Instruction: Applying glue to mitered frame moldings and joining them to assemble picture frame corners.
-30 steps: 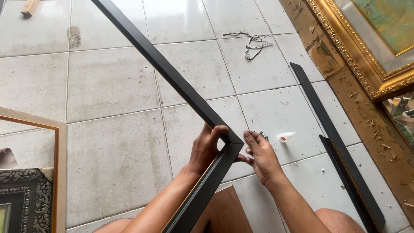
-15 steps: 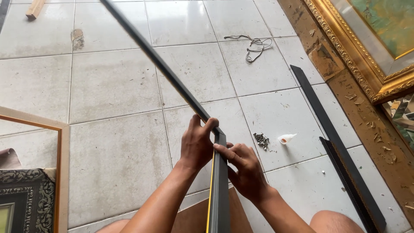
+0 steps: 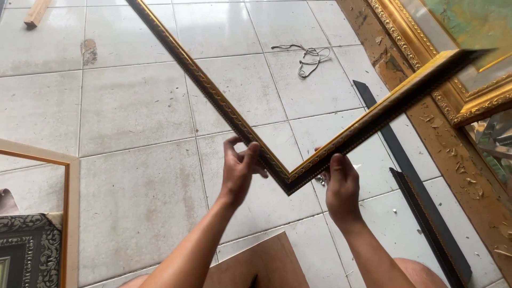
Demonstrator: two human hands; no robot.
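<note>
White tiled floor (image 3: pixel 133 106) (string (image 3: pixel 309 56) lying).

Two bare forearms are seen, with no sleeves, gloves, rings or watch worn. The left hand (image 3: pixel 238 172) and right hand (image 3: pixel 341 186) are uncovered; bare knees are visible below.
</note>
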